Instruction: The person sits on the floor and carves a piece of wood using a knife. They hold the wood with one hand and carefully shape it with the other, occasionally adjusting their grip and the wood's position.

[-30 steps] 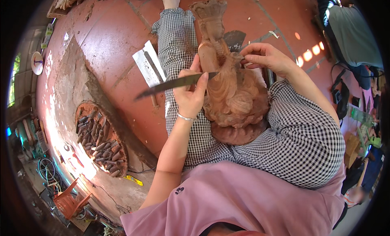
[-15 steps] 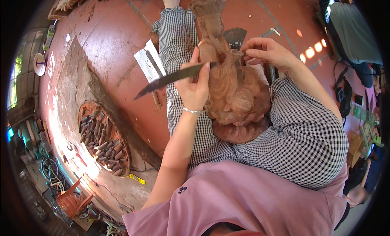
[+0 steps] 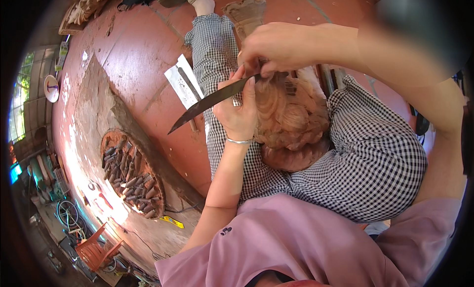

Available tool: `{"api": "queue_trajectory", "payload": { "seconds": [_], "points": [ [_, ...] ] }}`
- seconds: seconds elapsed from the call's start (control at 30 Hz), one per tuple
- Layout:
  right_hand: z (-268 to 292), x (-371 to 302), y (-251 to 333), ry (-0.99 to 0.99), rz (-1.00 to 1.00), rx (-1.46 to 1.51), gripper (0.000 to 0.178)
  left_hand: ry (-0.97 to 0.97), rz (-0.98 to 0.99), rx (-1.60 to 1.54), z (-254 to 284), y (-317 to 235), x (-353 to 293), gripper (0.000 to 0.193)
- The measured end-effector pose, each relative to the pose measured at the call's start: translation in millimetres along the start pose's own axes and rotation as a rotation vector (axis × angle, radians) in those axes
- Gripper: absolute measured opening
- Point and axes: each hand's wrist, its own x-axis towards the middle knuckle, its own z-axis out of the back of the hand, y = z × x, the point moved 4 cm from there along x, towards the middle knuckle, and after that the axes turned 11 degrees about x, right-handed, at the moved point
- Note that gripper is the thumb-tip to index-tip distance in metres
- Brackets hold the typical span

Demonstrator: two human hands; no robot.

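A reddish-brown wood carving (image 3: 291, 119) with swirling, curled relief lies between my legs, its flared end (image 3: 245, 15) pointing away. My left hand (image 3: 236, 111) rests against the carving's left side and pinches a long dark knife-like blade (image 3: 207, 103) under its thumb. The pointed tip sticks out to the lower left. Over the carving's upper part, my right hand (image 3: 269, 47) reaches across with curled fingers close to the blade's other end. What those fingers grip, if anything, is hidden.
On the left, a rough wooden slab (image 3: 111, 102) bears a round tray (image 3: 159, 188) full of small dark carving tools. A yellow cutter (image 3: 172, 222) lies beside it. White paper (image 3: 181, 87) with a dark slim tool is near my leg. An orange chair (image 3: 96, 250) stands lower left.
My right hand has swung up and left from the carving's right side to its upper part, near my left hand. The left hand keeps the blade almost in place.
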Motion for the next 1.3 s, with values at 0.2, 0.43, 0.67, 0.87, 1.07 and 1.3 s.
{"api": "queue_trajectory", "payload": {
  "seconds": [0.2,0.43,0.67,0.87,1.07,1.3],
  "points": [
    [-24.5,30.9,5.9,0.031,0.089,-0.294,0.017,0.019,0.049,0.129,5.3,0.0,-4.8,0.016],
    [-20.5,34.7,16.4,0.146,0.081,-0.274,0.023,0.04,-0.029,0.171,5.1,-8.2,-7.4,0.012],
    [-15.7,44.8,24.4,0.141,0.1,-0.322,0.015,-0.01,0.093,-0.026,-0.5,6.1,-6.4,0.014],
    [-20.4,43.0,38.3,0.204,0.072,-0.387,0.015,-0.046,0.106,-0.078,2.7,16.6,-22.4,0.018],
    [-28.9,60.3,27.0,0.185,0.096,-0.432,0.015,-0.234,0.118,-0.118,-0.6,18.0,-15.3,0.01],
    [-34.0,48.1,51.5,0.24,0.042,-0.466,0.012,-0.19,0.204,-0.307,0.4,27.7,-40.6,0.013]
  ]
}}
